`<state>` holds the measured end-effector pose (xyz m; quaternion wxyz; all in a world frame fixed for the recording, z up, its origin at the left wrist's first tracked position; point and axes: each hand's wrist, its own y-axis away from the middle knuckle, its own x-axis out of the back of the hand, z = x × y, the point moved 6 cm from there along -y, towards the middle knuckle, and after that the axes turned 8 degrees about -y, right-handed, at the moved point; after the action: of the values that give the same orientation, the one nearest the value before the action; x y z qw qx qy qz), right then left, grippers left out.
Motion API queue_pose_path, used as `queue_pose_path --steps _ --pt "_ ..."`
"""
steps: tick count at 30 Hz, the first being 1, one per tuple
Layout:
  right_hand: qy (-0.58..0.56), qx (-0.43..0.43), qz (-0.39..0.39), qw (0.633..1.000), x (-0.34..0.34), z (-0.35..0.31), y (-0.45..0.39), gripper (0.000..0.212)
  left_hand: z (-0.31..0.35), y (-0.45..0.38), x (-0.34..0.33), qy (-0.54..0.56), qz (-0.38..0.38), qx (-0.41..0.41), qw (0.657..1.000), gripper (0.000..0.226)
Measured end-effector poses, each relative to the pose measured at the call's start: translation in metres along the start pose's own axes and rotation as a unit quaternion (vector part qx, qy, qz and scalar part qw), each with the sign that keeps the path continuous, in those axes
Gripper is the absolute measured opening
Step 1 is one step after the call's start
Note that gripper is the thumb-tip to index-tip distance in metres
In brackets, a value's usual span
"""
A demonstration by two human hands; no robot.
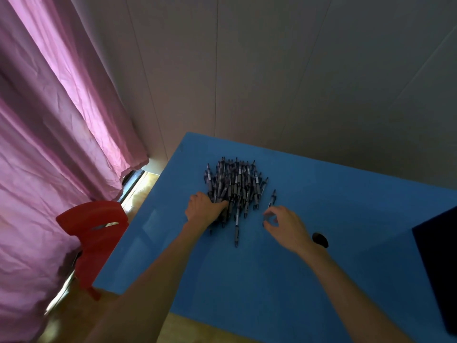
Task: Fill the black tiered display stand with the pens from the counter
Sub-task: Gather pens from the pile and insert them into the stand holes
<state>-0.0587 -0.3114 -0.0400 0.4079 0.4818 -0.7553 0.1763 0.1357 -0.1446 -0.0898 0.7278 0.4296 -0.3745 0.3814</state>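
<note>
Blue counter (272, 280) against a grey wall, pens (235, 184) lying heaped mid-surface. Left hand (204, 210) is gripping a bunch at the heap's near-left edge; right hand (284, 225) is hovering beside a stray pen (272, 198), fingers loosely curled, holding nothing.

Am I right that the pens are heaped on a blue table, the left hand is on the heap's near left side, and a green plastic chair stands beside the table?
Not quite: the chair is red, not green, as the head view shows. The rest holds: the pens are heaped on the blue table, and the left hand is on the heap's near left side.
</note>
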Motion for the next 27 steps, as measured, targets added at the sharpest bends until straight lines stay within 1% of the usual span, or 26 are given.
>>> queue_pose_path --steps 2,4,9,12,14,16,18,24,27 --pt "-0.001 0.001 -0.002 1.0 -0.002 0.0 -0.002 0.027 -0.002 0.0 0.001 0.004 0.004 -0.002 1.0 0.075" --pt "-0.002 0.002 -0.005 1.0 -0.005 -0.001 -0.005 0.028 -0.003 -0.001 0.002 0.009 0.005 -0.003 1.0 0.069" --pt "-0.006 0.012 -0.012 1.0 -0.013 -0.009 -0.01 0.029 0.0 -0.003 0.004 0.005 0.001 -0.002 1.0 0.078" --pt "-0.005 0.018 -0.01 1.0 -0.016 -0.011 -0.011 0.029 0.001 -0.003 0.004 -0.003 -0.003 -0.001 1.0 0.078" --pt "-0.005 0.018 -0.011 1.0 -0.017 -0.01 -0.011 0.03 0.003 -0.003 0.005 -0.009 -0.007 0.0 1.0 0.071" --pt "0.0 0.017 -0.014 1.0 -0.019 -0.009 -0.011 0.03 0.007 -0.003 0.009 -0.011 -0.01 0.004 1.0 0.056" --pt "0.005 0.017 -0.016 1.0 -0.019 -0.008 -0.011 0.03 0.011 -0.002 0.013 -0.011 -0.015 0.008 1.0 0.048" --pt "-0.001 0.018 -0.016 1.0 -0.02 -0.005 -0.008 0.029 0.015 -0.004 0.01 0.011 -0.038 0.013 0.999 0.048" --pt "-0.004 0.017 -0.019 1.0 -0.022 -0.003 -0.007 0.028 0.014 -0.004 0.01 0.003 -0.034 0.009 0.999 0.039"
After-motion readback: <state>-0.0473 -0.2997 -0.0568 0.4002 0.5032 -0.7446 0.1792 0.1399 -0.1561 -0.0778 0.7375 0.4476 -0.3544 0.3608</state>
